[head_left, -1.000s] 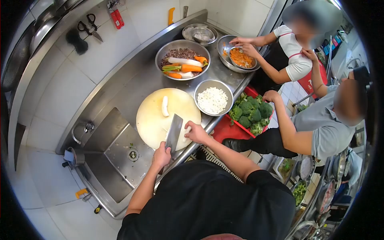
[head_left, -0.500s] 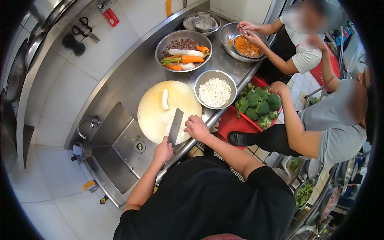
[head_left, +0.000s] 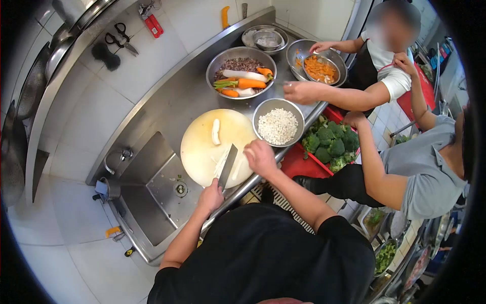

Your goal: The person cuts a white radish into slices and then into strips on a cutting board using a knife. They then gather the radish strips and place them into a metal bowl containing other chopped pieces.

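My left hand [head_left: 211, 197] grips the handle of a cleaver [head_left: 228, 163], its broad blade angled over the round cutting board [head_left: 195, 164]. Thin white vegetable slices [head_left: 219, 164] lie along the blade's left side. My right hand [head_left: 261, 158] is raised at the board's right edge, right of the blade, fingers curled together; what they hold, if anything, is unclear. A long white vegetable strip [head_left: 236, 169] lies between blade and hand. Farther back on the board rests a thicker peeled white piece [head_left: 216, 131]. Close beyond my right hand stands a steel bowl [head_left: 257, 114] of white diced vegetable [head_left: 278, 126].
Behind the board, a bowl [head_left: 209, 71] holds carrots and white radishes. A co-worker's hand [head_left: 304, 92] reaches over the counter near an orange-filled colander [head_left: 321, 69]. Broccoli [head_left: 329, 139] fills a red crate at right. A sink [head_left: 157, 190] lies left.
My right hand has lifted from beside the blade and curled its fingers. The cleaver stays on the board. A co-worker's arm has reached in across the counter; the view has shifted slightly.
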{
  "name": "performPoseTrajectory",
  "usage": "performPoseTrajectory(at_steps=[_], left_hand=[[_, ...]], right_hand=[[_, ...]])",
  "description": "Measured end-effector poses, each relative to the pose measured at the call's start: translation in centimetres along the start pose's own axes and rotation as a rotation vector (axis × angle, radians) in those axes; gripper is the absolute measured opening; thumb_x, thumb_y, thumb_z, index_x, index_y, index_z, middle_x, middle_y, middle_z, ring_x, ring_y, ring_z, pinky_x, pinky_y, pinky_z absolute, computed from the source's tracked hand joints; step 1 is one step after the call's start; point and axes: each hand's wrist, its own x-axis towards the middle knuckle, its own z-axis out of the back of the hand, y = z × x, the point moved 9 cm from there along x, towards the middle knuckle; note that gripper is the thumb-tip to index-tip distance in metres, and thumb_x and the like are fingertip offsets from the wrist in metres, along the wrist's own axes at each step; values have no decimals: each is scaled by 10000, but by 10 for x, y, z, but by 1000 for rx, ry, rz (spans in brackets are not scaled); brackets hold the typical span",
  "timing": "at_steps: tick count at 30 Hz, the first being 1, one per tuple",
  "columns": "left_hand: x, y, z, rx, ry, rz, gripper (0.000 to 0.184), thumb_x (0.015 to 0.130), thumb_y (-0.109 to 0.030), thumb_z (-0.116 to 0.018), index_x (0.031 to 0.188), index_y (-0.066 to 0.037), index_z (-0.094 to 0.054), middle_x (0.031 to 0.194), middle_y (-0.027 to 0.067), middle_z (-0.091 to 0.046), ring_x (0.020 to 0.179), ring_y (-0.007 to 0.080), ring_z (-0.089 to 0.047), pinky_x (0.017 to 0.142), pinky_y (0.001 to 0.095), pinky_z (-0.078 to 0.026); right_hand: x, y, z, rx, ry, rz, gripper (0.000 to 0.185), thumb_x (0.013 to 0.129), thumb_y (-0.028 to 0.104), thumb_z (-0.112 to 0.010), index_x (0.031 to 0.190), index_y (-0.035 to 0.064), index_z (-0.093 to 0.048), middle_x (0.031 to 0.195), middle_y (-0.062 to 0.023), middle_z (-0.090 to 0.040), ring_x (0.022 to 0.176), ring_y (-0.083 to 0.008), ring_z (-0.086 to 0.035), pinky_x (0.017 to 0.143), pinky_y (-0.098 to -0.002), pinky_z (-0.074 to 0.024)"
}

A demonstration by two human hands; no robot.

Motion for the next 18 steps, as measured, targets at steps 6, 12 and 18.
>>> performPoseTrajectory(at_steps=[6,12,18], left_hand=[[0,2,-3,-15,27,24,316,1016,-224,-531,1248,-10,-519,968,353,-701,943,531,-690,863,616,-531],[-2,8,-5,-68,87,49,358,1032,-256,-514,1293,-13,-495,1036,337,-703,1020,514,-680,902,601,-524],[0,9,-5,-114,79,3,345,1024,-244,-489,1272,-5,-494,990,327,-707,936,510,-698,840,594,-548]], right_hand=[[53,-84,9,718,-195,-633,736,893,318,-849,1427,3,-453,1200,-146,-605,1073,-251,-615,928,-382,-511],[119,-84,67,541,-589,-245,408,1103,230,-567,1421,-22,-524,1451,-158,-563,1370,-232,-487,1189,-380,-333],[151,-66,-38,833,-338,-318,266,1118,225,-524,1109,7,-675,1052,-51,-724,1029,-147,-656,981,-313,-491]])
